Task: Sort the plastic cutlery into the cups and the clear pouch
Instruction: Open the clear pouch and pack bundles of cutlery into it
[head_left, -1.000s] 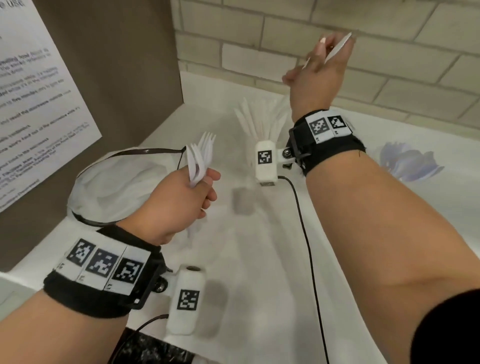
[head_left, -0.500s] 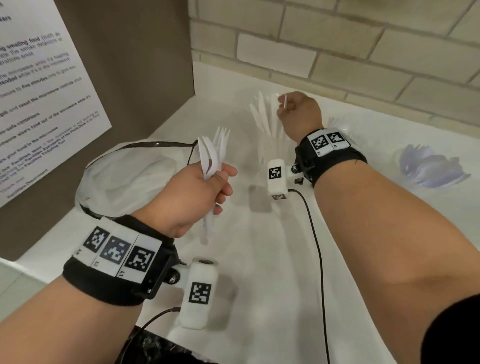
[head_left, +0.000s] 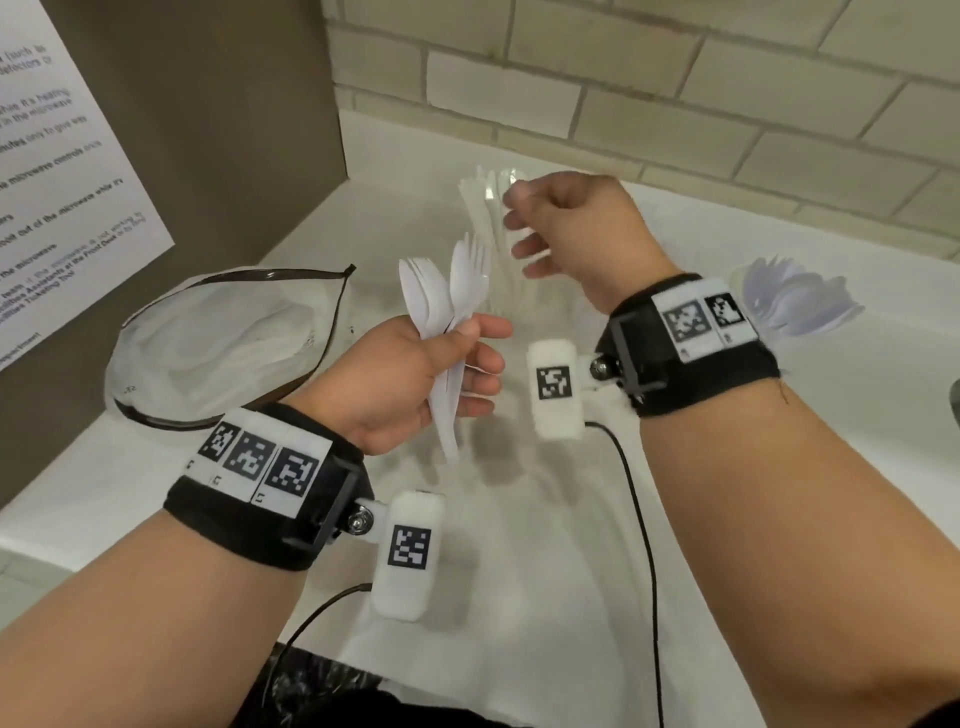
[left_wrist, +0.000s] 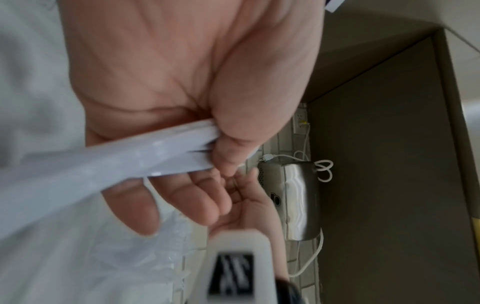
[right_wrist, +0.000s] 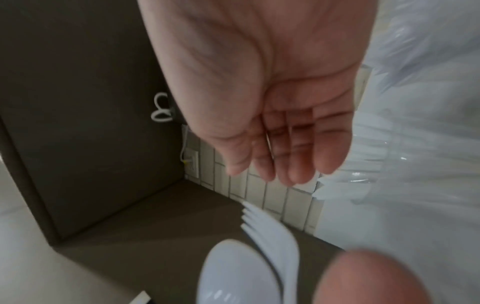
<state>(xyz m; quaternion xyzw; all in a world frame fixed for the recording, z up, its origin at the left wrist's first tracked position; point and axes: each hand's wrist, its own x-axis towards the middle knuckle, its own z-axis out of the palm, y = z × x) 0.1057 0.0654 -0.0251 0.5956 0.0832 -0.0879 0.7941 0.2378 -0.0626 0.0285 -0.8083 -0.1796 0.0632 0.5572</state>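
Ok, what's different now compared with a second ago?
The right hand, which was raised and pinching one white utensil, came down to the cup of upright cutlery, let it go, and now hangs open and empty, drawing back toward the left hand. Unchanged: the left hand grips its bundle of forks and spoons; the clear pouch lies open beside it.

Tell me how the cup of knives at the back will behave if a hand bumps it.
The cup looks like clear, thin plastic, so it is probably light. The knives stand tall and fan out above it, so it likely tips easily. The right hand is close by it.
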